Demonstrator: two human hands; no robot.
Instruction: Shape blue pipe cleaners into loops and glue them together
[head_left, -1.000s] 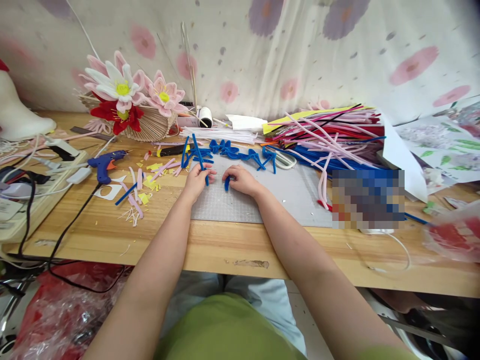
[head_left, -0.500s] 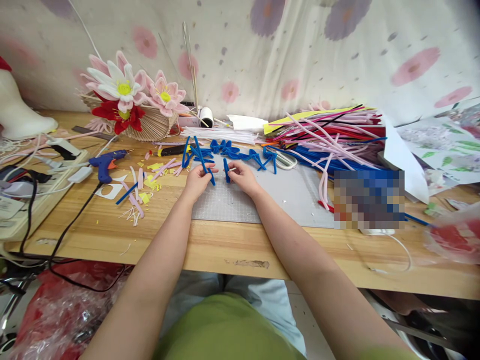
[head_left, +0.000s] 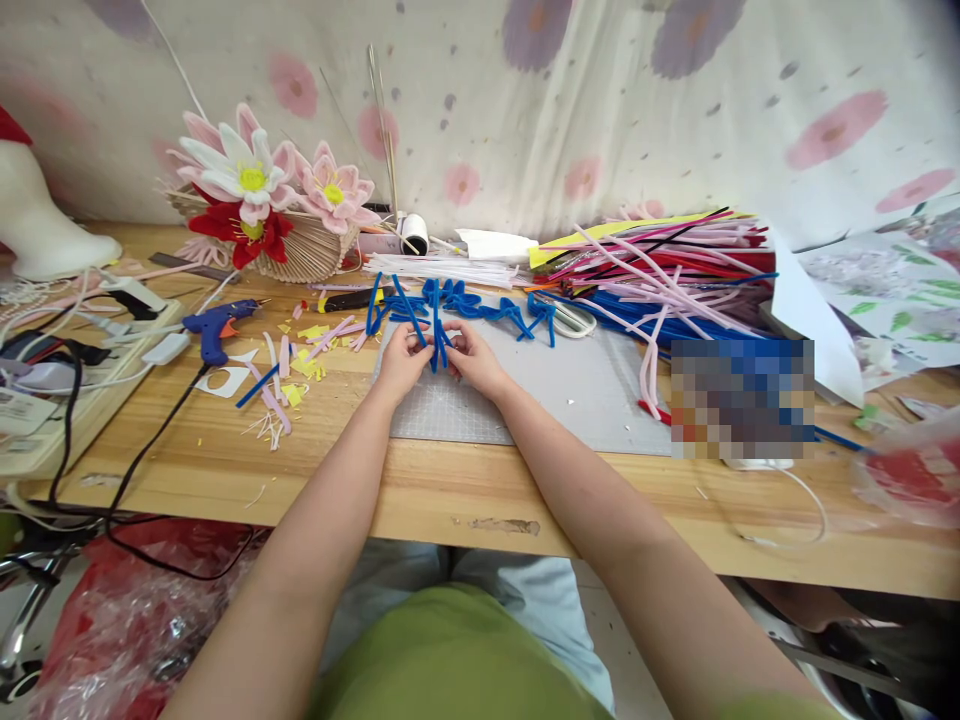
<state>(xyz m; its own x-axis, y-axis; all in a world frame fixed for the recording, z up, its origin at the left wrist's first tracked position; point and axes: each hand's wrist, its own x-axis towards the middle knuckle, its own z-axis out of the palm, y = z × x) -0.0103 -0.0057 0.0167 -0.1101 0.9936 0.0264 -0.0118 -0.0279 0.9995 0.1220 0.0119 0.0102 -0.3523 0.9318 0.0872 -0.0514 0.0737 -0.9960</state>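
Observation:
My left hand (head_left: 403, 358) and my right hand (head_left: 472, 356) meet over the grey cutting mat (head_left: 570, 395), fingertips together. Between them they pinch blue pipe cleaner pieces (head_left: 436, 345), held side by side and nearly upright. A longer blue stem (head_left: 406, 308) slants up and to the left from my left fingers. Just behind my hands lies a row of bent blue pipe cleaner shapes (head_left: 487, 305).
A big pile of pink, red and blue pipe cleaners (head_left: 660, 275) lies at the right. A blue glue gun (head_left: 214, 326) with a black cord, pink and yellow scraps (head_left: 296, 355), and a power strip (head_left: 52, 385) lie at the left. Pipe cleaner flowers (head_left: 259, 195) stand at the back.
My hands rose from the mat and came together. The short blue piece in my right hand now sits against the blue piece in my left hand.

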